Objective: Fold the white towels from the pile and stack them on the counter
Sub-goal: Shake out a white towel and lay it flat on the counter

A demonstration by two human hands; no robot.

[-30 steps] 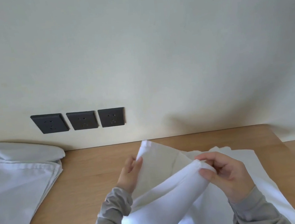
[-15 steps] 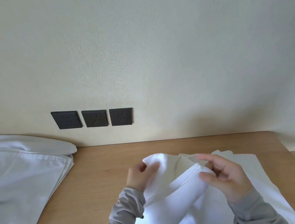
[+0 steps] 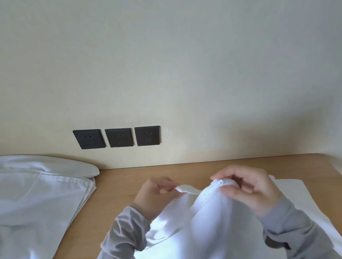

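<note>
Your towel (image 3: 200,233) flap has dropped; left hand (image 3: 152,198) and right hand (image 3: 248,190) each pinch a corner at lower centre; match hems squarely before laying flat.

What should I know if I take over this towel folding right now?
Left hand pinches a corner of the white towel; right hand pinches its hemmed edge close by, both above the counter.
The towel pile lies at the counter's left end; a flat white cloth lies under the held towel, at right.
Done: gripped corners nearly meet.
Left: finish this fold, stack it, then work through the pile.
</note>
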